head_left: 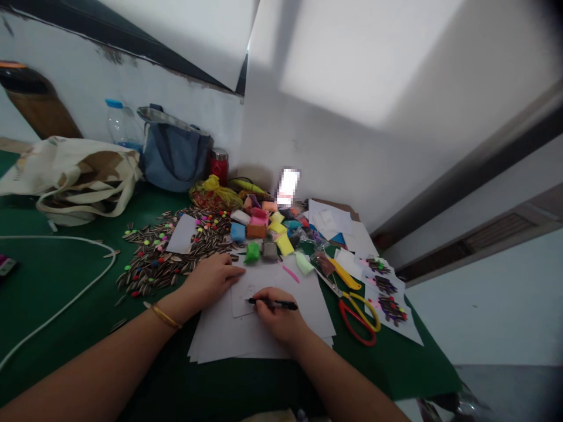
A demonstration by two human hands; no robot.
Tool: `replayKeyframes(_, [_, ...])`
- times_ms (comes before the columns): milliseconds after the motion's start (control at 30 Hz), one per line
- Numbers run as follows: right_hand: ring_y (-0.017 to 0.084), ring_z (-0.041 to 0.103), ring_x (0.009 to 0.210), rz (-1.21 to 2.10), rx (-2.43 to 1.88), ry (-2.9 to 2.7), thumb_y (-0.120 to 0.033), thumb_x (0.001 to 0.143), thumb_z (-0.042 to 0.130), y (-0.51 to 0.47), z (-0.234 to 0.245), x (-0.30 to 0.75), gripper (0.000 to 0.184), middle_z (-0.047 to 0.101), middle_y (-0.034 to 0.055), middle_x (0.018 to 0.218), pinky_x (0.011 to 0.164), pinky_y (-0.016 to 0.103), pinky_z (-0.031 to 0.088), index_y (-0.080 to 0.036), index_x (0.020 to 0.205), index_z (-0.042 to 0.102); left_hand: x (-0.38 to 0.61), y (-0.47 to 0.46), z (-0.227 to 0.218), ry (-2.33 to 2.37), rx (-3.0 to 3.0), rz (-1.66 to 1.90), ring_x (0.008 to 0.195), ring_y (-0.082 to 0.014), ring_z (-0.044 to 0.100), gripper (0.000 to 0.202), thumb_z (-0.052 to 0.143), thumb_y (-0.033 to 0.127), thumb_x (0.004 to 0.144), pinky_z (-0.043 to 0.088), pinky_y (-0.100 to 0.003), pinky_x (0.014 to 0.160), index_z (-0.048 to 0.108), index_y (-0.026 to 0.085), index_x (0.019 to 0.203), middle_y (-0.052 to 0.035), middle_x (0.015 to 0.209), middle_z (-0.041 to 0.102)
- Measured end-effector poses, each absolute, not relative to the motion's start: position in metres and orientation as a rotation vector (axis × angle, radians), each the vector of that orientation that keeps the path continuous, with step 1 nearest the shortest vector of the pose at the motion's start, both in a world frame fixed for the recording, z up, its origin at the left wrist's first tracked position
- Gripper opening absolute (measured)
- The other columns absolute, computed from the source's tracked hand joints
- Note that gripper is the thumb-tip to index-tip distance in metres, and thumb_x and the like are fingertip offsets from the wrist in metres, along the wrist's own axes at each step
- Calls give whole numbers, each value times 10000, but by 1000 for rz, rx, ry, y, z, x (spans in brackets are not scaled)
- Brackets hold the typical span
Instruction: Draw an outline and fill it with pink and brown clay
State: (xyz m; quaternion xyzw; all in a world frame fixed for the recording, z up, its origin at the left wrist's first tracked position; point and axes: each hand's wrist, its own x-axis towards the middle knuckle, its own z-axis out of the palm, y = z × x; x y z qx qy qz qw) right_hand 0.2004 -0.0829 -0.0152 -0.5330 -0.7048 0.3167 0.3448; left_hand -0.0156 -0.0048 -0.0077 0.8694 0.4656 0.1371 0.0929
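My right hand (281, 319) grips a black pen (287, 305), its tip touching a small white paper (241, 307) that bears a few faint marks. Beneath it lie larger white sheets (220, 343) on the green table. My left hand (213, 280) rests with fingers stretched out at the upper left of the small paper. Just beyond that hand spreads a pile of striped sunflower seeds (149, 264) mixed with small coloured balls. Past the sheets sit soft blocks of coloured clay, among them a green block (252, 252) and a grey block (270, 251).
Red and yellow scissors (358, 319) and a yellow cutter (345, 274) lie right of the sheets. Farther right is paper with seed figures (389, 308). A white cable (83, 287), cloth bag (94, 170), blue bag (176, 155) and bright phone (288, 186) are around the table.
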Motion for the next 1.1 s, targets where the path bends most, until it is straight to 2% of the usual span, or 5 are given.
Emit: replayKeyframes(1100, [165,647,811,797,-1429,-1879,-162,800,582,-82,-8,199,173,721,14,851,751,254,490,-202,895,721,-16,-3,-11,1369,2598,432,882,-208,542,249,555,335,894,387,-312,760,706,374,1088,-40,937,583])
